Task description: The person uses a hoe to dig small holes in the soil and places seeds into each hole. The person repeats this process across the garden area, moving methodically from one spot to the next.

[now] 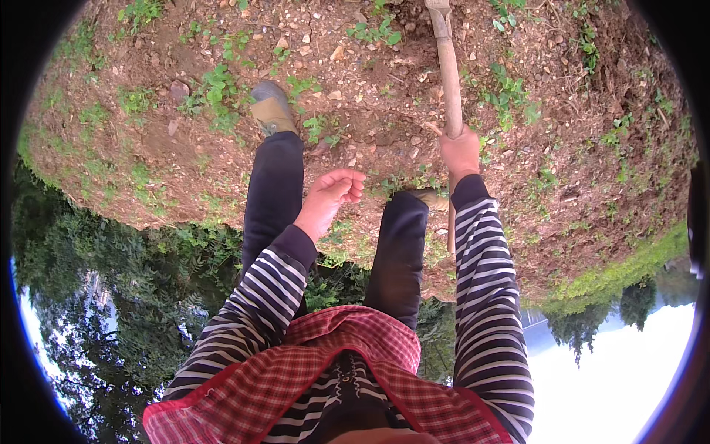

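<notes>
My right hand (460,150) grips the wooden handle (449,77) of a long hand tool, which looks like a hoe. Below the fist the handle's thin rear end runs beside my striped sleeve. A metal socket (439,14) joins the handle at the top edge of the picture, and the working end beyond it is out of view. My left hand (333,200) hangs in front of my legs with its fingers curled in, and nothing shows in it. Stony brown soil (355,122) and a small leafy plant (321,130) lie beyond it.
My left shoe (273,108) stands forward on the soil; my right shoe (432,200) is farther back. Green seedlings (219,91) and low weeds (507,94) grow among scattered stones. Dense trees (127,266) and a grassy strip (615,272) border the ground.
</notes>
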Demonstrator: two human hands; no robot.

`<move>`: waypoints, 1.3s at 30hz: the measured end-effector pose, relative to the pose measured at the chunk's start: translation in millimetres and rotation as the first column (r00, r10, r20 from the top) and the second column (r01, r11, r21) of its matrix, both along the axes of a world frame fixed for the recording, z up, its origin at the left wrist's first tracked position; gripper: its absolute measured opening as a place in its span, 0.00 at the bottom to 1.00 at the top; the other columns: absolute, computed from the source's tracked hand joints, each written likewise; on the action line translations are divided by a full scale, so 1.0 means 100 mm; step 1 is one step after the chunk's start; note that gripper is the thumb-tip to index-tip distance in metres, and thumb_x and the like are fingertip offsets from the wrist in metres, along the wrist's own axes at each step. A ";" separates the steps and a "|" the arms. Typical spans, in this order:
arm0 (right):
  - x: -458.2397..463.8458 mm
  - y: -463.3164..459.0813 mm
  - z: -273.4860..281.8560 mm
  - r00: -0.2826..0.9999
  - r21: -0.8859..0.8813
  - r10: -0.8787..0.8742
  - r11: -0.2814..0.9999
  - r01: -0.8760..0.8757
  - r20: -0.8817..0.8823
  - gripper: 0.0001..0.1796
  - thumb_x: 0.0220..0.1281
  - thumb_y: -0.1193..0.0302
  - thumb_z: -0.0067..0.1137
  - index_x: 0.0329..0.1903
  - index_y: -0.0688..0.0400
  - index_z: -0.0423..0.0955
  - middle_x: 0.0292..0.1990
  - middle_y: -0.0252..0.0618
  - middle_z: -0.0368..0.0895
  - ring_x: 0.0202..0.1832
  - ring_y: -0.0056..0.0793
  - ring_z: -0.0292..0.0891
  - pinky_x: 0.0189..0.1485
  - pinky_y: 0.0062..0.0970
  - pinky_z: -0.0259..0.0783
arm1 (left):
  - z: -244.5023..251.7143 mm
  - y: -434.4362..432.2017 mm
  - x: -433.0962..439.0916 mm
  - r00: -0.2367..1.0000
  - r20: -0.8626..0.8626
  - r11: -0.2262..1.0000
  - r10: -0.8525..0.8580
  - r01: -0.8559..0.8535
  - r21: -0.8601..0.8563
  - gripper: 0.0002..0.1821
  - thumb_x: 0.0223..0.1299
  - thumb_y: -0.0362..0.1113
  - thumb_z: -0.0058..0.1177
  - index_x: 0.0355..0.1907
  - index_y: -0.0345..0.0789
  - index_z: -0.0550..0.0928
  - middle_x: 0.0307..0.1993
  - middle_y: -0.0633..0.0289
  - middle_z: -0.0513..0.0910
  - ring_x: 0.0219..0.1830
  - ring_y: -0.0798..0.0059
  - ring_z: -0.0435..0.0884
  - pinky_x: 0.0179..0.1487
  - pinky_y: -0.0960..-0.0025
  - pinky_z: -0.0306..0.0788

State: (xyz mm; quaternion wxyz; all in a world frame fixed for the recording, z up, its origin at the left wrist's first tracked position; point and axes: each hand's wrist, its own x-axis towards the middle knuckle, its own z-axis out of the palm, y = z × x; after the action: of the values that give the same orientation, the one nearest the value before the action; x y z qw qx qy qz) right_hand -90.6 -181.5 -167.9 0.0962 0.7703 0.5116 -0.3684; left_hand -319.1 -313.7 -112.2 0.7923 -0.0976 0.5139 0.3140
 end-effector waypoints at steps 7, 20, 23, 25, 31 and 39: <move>0.23 -0.24 0.67 0.949 0.114 -0.212 0.963 0.243 -0.234 0.06 0.46 0.76 0.59 0.30 0.63 0.75 0.22 0.37 0.77 0.24 0.20 0.73 0.31 0.24 0.70 | 0.00 -0.11 0.04 0.999 0.048 1.000 -0.022 0.023 -0.017 0.11 0.66 0.31 0.42 0.44 0.29 0.77 0.34 0.63 0.78 0.36 0.77 0.76 0.44 0.73 0.70; 0.50 -0.57 0.34 0.955 -0.015 -0.239 0.971 0.240 -0.178 0.06 0.44 0.76 0.57 0.29 0.63 0.76 0.23 0.41 0.79 0.28 0.27 0.77 0.35 0.28 0.72 | 0.00 -0.06 0.03 0.999 0.024 0.999 0.035 -0.034 -0.023 0.16 0.66 0.40 0.43 0.44 0.29 0.78 0.35 0.62 0.79 0.39 0.75 0.77 0.49 0.68 0.69; 0.42 -0.41 0.51 0.904 0.051 -0.294 0.944 0.325 -0.311 0.03 0.45 0.77 0.56 0.27 0.62 0.76 0.21 0.33 0.76 0.25 0.19 0.71 0.33 0.23 0.70 | 0.00 -0.08 0.06 0.998 0.060 0.999 0.030 -0.028 -0.031 0.17 0.67 0.40 0.41 0.45 0.29 0.78 0.36 0.61 0.79 0.40 0.74 0.77 0.49 0.67 0.69; 0.24 -0.07 0.31 0.876 0.173 -0.216 0.933 0.315 -0.430 0.03 0.45 0.78 0.56 0.27 0.62 0.76 0.20 0.34 0.76 0.24 0.19 0.70 0.33 0.22 0.69 | -0.03 -0.08 0.06 0.998 0.053 0.999 0.033 -0.032 -0.019 0.17 0.67 0.40 0.41 0.45 0.28 0.77 0.36 0.61 0.79 0.40 0.73 0.77 0.49 0.67 0.69; 0.19 0.01 -0.12 0.991 -0.028 -0.096 0.995 0.094 -0.095 0.09 0.46 0.72 0.59 0.32 0.63 0.76 0.22 0.40 0.78 0.25 0.22 0.75 0.31 0.25 0.71 | -0.02 -0.08 0.00 0.996 0.062 0.998 0.057 -0.056 -0.015 0.19 0.67 0.41 0.40 0.45 0.27 0.77 0.37 0.58 0.80 0.40 0.71 0.77 0.48 0.67 0.69; 0.62 -0.79 0.01 0.832 -0.213 -0.469 0.882 0.421 -0.296 0.04 0.45 0.77 0.57 0.28 0.62 0.75 0.21 0.31 0.75 0.23 0.16 0.70 0.28 0.21 0.68 | -0.06 0.58 -0.08 0.833 0.303 0.886 0.463 -0.433 -0.165 0.23 0.69 0.42 0.34 0.53 0.22 0.69 0.46 0.49 0.77 0.53 0.59 0.74 0.62 0.58 0.65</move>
State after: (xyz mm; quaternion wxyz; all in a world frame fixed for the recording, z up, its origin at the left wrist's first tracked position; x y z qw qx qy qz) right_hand -28.5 -260.9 -166.6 -0.0282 0.7845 0.2997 -0.5422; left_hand -327.4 -255.6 -117.9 0.7667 -0.3023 0.3484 0.4465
